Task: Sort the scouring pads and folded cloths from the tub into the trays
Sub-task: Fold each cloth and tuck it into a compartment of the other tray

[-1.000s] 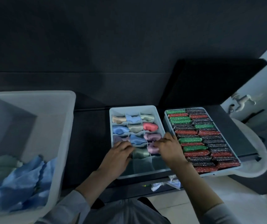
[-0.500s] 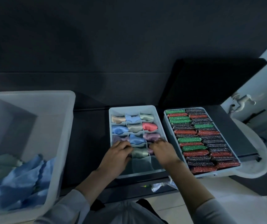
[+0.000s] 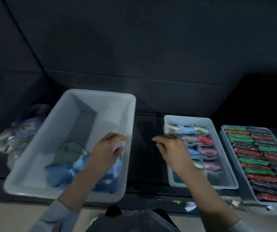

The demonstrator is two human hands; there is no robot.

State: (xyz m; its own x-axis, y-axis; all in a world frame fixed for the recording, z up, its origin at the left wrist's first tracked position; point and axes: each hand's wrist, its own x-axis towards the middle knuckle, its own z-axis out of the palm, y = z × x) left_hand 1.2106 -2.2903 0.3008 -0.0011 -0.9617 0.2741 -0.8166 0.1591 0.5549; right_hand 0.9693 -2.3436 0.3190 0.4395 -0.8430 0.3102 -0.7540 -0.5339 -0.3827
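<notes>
Two hands are in view and neither holds anything. The left hand (image 3: pixel 108 152) hangs over the right end of the tub (image 3: pixel 77 113), fingers spread and loosely bent, above the loose blue cloths (image 3: pixel 64 173) heaped on the tub floor; whether the fingers touch the fabric cannot be told through the motion blur. The right hand (image 3: pixel 172 151) is over the dark gap between the tub and the cloth tray (image 3: pixel 206 120), fingers apart and relaxed, its fingertips short of the tub's rim. A pale green cloth (image 3: pixel 69 151) lies behind the blue heap. The cloth tray's divided cells are filled with folded cloths (image 3: pixel 204 151) down to its near end, where open cells remain. The pad tray (image 3: pixel 224 139) to the right appears packed with red, green and dark scouring pads (image 3: pixel 258 166), and no pads are visible in the tub. Judgement: the step in hand is fetching the next cloth, with the pad sorting apparently done. The next move calls for lifting one cloth clear of the heap without dragging its neighbours, folding it compactly, and seating it in a vacant near cell.
</notes>
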